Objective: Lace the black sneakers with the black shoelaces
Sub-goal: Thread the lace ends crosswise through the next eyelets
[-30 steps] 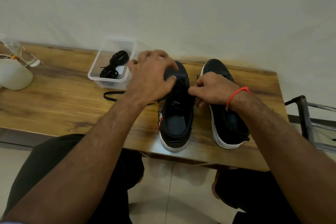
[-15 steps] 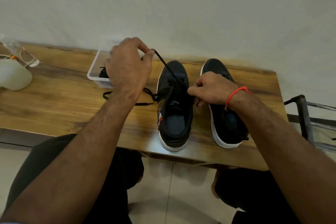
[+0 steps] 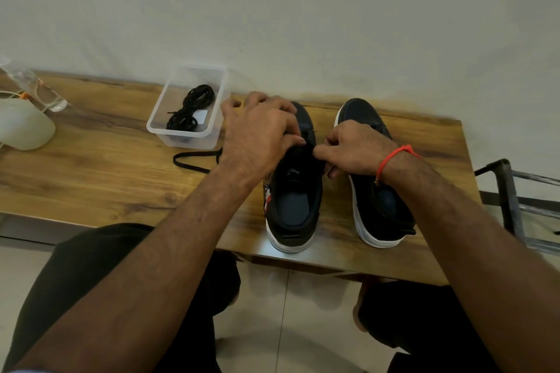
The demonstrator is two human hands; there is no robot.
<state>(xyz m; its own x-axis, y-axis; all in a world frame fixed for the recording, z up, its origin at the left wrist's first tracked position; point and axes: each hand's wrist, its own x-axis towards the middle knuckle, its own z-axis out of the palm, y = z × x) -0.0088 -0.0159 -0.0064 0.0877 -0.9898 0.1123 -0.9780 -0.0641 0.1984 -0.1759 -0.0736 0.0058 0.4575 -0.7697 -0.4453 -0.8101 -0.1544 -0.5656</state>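
Two black sneakers with white soles stand side by side on the wooden table (image 3: pixel 100 179), toes toward the wall. My left hand (image 3: pixel 257 136) is curled over the front of the left sneaker (image 3: pixel 295 200), its thumb and fingers pinching at the lacing area. My right hand (image 3: pixel 354 147) pinches the lace at the left sneaker's right eyelets and partly covers the right sneaker (image 3: pixel 378 200). A loop of black shoelace (image 3: pixel 194 160) trails on the table to the left of the shoe. A second bundled black lace (image 3: pixel 189 109) lies in a clear plastic box (image 3: pixel 160 130).
A white rounded object (image 3: pixel 24 127) and a clear plastic item (image 3: pixel 39 91) sit at the table's left end. A dark metal frame (image 3: pixel 512 191) stands to the right of the table. The wall runs close behind the shoes. My knees are under the front edge.
My left hand, which had pulled the lace up and left over the box, has come back down onto the left sneaker's front. My right hand stayed at the eyelets.
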